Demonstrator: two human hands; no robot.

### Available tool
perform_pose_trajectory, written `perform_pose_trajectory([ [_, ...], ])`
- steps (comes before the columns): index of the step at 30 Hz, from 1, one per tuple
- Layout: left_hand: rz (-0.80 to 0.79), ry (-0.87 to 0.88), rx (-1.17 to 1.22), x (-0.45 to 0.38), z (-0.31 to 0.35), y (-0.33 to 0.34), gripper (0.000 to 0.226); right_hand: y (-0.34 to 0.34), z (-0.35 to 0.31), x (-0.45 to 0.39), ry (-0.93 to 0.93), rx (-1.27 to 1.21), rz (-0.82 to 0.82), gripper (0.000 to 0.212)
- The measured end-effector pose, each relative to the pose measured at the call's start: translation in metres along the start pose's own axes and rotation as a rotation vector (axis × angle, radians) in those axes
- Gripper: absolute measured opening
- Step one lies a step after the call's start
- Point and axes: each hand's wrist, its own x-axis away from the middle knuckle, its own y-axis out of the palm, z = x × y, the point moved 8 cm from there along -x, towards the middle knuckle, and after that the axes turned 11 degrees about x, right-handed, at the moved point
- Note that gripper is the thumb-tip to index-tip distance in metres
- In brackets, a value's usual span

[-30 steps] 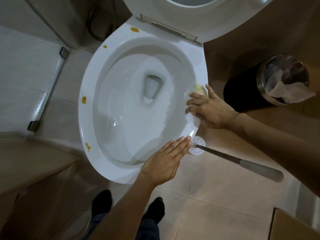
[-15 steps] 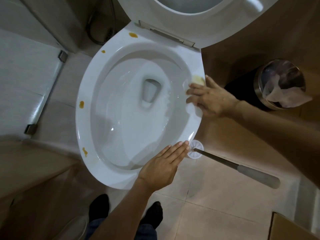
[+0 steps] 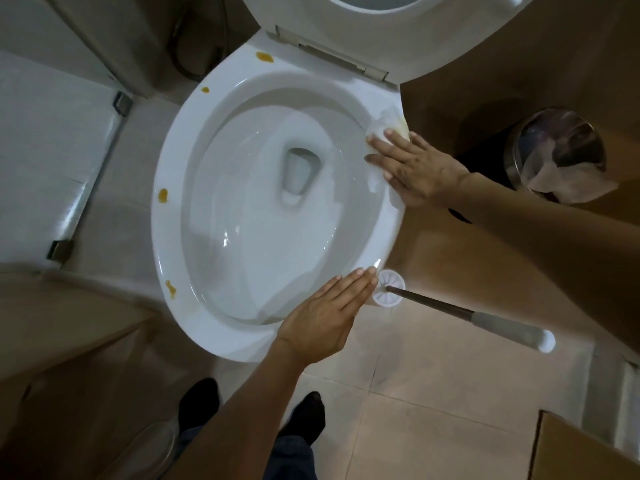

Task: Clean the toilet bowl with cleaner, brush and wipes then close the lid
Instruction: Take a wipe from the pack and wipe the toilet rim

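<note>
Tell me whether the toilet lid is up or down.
Up. The lid stands raised behind the hinge, leaving the bowl rim fully exposed.

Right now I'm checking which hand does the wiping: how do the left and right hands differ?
The right hand presses a stained white wipe on the rim's far right side; the left hand holds nothing and lies flat on the near rim. The right hand's fingers are spread, the left hand's close together. Both have straight fingers and touch the toilet rim.

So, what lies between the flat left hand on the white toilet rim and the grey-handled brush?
Nothing. In the head view the left hand has its fingertips almost against the brush's round white holder.
</note>
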Motion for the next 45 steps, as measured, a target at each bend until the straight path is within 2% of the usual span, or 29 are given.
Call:
perform_pose_trajectory([
  [3,0.01,0.004,-0.027,0.0,0.001,0.001,0.063,0.002,-0.012,0.012,0.021,-0.023,-0.019,0.078],
  [11,0.001,0.012,-0.092,0.002,-0.001,0.002,0.057,0.011,-0.036,0.035,0.154,-0.106,-0.035,0.057],
  [23,-0.035,0.018,-0.195,0.034,-0.009,-0.001,0.053,0.013,-0.061,0.05,0.188,-0.206,-0.026,0.046],
  [28,-0.012,-0.085,-0.218,0.074,-0.03,-0.021,0.051,0.016,-0.085,0.059,0.16,-0.234,-0.054,0.045],
  [33,0.005,-0.227,-0.253,0.119,-0.055,-0.042,0.057,0.013,-0.124,0.077,0.187,-0.234,0.025,0.068],
  [41,0.084,-0.327,-0.218,0.152,-0.059,-0.043,0.054,0.009,-0.187,0.095,0.129,-0.21,0.021,0.055],
  [45,0.085,-0.349,-0.194,0.153,-0.061,-0.043,0.053,0.004,-0.17,0.092,0.1,-0.149,0.029,0.054],
])
